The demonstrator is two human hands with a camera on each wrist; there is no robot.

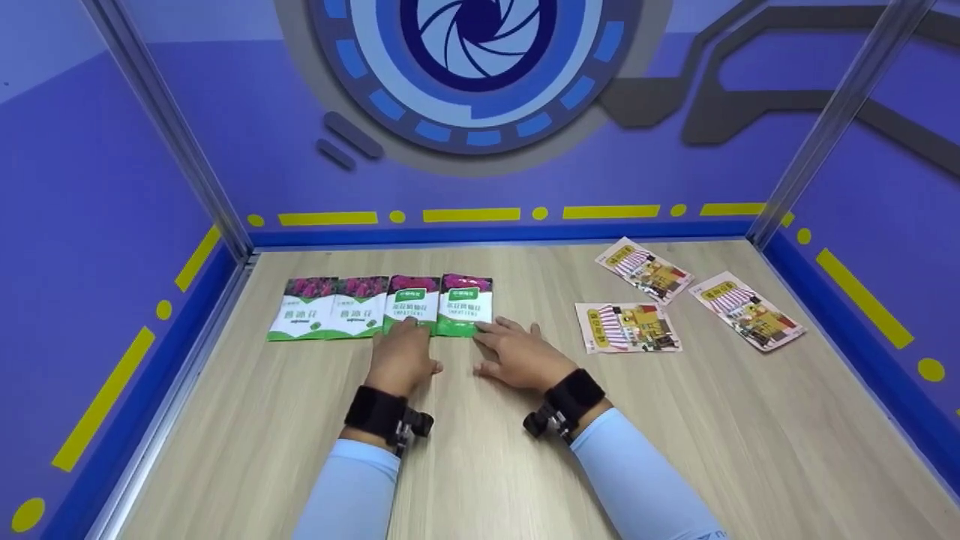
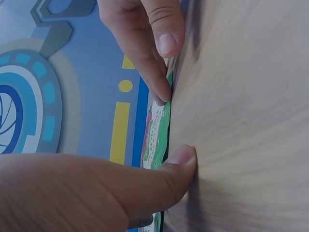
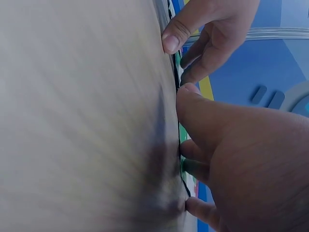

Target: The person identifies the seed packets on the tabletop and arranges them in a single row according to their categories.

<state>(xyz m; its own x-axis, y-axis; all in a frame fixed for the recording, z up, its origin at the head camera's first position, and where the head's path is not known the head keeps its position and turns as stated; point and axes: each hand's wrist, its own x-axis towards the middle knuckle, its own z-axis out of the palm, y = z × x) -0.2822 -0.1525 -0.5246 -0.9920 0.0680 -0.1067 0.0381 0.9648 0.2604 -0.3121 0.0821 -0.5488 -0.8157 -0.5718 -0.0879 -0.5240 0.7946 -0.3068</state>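
Four-colour-printed seed packets lie side by side in a row in the head view: two white-and-green ones, the outer packet (image 1: 302, 309) and its neighbour (image 1: 358, 307), then two with pink flowers on top, the third packet (image 1: 412, 296) and the rightmost packet (image 1: 466, 304). My left hand (image 1: 401, 360) rests its fingers on the lower edge of the third packet, thumb out to the side on the table. With its fingertips, my right hand (image 1: 525, 356) touches the lower right corner of the rightmost packet. Neither hand grips anything. Both wrist views show the packets almost edge-on, partly hidden by fingers.
Three pink illustrated packets lie apart at the right: an upper one (image 1: 645, 270), a lower one (image 1: 630, 328) and a tilted one (image 1: 748, 312). Blue printed walls (image 1: 480, 187) enclose the wooden table (image 1: 480, 465) at the back and both sides.
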